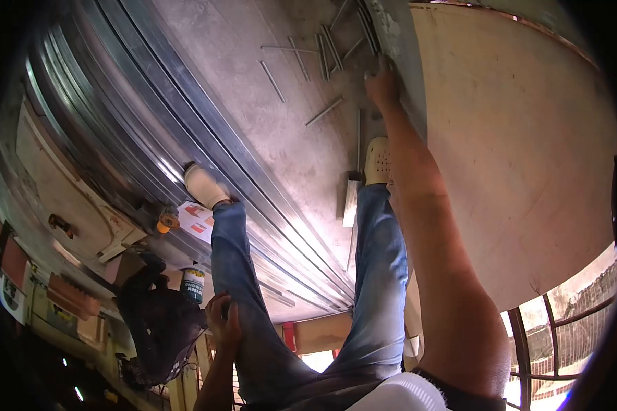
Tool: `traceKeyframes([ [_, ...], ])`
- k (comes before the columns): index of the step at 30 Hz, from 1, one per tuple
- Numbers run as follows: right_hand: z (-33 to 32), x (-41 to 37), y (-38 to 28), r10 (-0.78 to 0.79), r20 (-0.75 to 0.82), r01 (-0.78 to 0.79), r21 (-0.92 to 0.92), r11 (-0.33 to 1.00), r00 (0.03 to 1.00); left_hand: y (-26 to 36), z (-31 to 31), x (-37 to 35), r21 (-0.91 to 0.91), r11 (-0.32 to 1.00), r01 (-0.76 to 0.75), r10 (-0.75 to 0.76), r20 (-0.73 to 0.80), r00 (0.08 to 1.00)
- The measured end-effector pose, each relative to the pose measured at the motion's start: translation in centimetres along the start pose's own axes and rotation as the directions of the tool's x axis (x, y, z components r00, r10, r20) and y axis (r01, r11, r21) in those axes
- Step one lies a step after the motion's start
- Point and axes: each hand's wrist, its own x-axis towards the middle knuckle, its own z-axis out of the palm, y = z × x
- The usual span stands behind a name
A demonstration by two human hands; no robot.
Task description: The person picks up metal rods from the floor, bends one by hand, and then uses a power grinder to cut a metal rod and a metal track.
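My right hand [384,85] reaches down to the grey floor beside the ends of several thin metal rods [367,27]. Its thumb and forefinger look apart, with nothing visible between them. More short rods [328,51] lie scattered to the left of it. My left hand [224,320] rests by my left thigh, fingers curled round a small dark thing too hidden to name. A short rectangular metal tube [350,200] lies next to my right shoe [377,162].
Long metal profiles [178,103] run diagonally under my left shoe [204,186]. A large pale board [514,151] is at the right. At the left are a printed sheet [196,220], a yellow round object [167,219], a labelled can [193,282] and a black bag-like bundle [159,329].
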Motion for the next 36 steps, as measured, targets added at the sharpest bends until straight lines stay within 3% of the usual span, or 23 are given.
traceKeyframes([
  [4,1.2,2.3,-1.8,0.142,0.133,-0.152,0.067,0.986,0.981,0.7,-0.2,-0.2,-0.073,0.997,0.029,-0.028,0.008,1.000],
  [6,2.2,2.6,-3.2,0.149,-0.120,-0.149,0.008,0.989,0.982,0.5,-0.1,-0.2,-0.071,0.997,0.029,-0.030,-0.012,0.999],
  [7,1.8,2.7,-3.3,0.147,-0.114,-0.147,0.012,0.989,0.983,-0.1,-0.1,-0.4,-0.041,0.999,-0.011,0.011,-0.004,1.000],
  [9,0.7,4.0,-2.9,0.179,0.249,-0.201,0.068,0.977,0.952,-1.1,0.3,-0.3,-0.011,0.999,-0.051,0.051,-0.002,0.999],
  [10,0.8,3.7,-2.8,0.179,0.257,-0.202,0.068,0.977,0.950,-1.6,0.2,-0.4,0.004,0.997,-0.073,0.073,0.009,0.997],
  [12,1.6,3.0,-2.7,0.174,0.229,-0.187,0.037,0.982,0.958,-1.3,-0.2,-0.6,0.021,0.996,-0.091,0.090,0.021,0.996],
  [14,3.0,2.3,-2.6,0.126,0.211,-0.148,0.094,0.984,0.969,0.9,-0.7,0.3,-0.078,0.995,0.069,-0.068,0.019,0.998],
  [16,3.4,1.5,-3.8,0.081,0.197,-0.113,0.154,0.982,0.977,0.8,-0.7,0.4,-0.083,0.994,0.068,-0.067,0.007,0.998],
  [18,4.3,0.2,-6.1,-0.169,0.079,0.160,0.108,0.981,0.982,0.6,-0.6,0.3,-0.085,0.994,0.070,-0.071,-0.002,0.998],
  [21,4.7,-0.9,-10.7,-0.251,0.135,0.251,0.015,0.968,0.958,0.5,-0.6,0.3,-0.072,0.995,0.075,-0.076,-0.007,0.997],
  [22,6.2,-1.0,-11.2,-0.279,0.081,0.283,-0.044,0.958,0.957,0.5,-0.7,0.3,-0.072,0.994,0.082,-0.082,-0.002,0.997],
  [23,7.1,-0.7,-11.8,-0.280,0.086,0.283,-0.036,0.958,0.956,0.5,-0.7,0.3,-0.074,0.993,0.088,-0.088,0.001,0.996],
  [25,9.0,-0.3,-12.7,-0.063,0.186,0.091,-0.146,0.985,0.981,0.2,-0.6,0.4,-0.060,0.995,0.081,-0.081,0.002,0.997],
  [26,9.5,-0.4,-12.6,-0.062,0.193,0.090,-0.140,0.986,0.979,0.1,-0.7,0.3,-0.051,0.996,0.070,-0.070,0.007,0.998],
  [29,7.3,-1.6,-13.2,-0.078,0.280,0.083,-0.006,0.997,0.957,0.4,-0.8,0.3,-0.105,0.990,0.095,-0.095,-0.003,0.995],
  [31,7.2,-3.1,-12.9,0.013,0.177,-0.050,0.204,0.978,0.984,0.6,-0.9,0.4,-0.110,0.990,0.086,-0.087,-0.004,0.996],
  [32,7.1,-4.0,-12.7,0.010,0.181,-0.047,0.203,0.978,0.983,0.6,-1.1,0.5,-0.109,0.991,0.072,-0.073,-0.002,0.997],
  [34,6.7,-5.8,-13.0,-0.009,0.184,-0.062,0.379,0.923,0.983,0.6,-1.2,0.6,-0.102,0.992,0.078,-0.078,0.001,0.997],
  [36,6.8,-6.9,-14.3,-0.011,0.198,-0.059,0.344,0.937,0.980,0.2,-1.3,0.6,-0.090,0.993,0.079,-0.079,0.005,0.997],
])
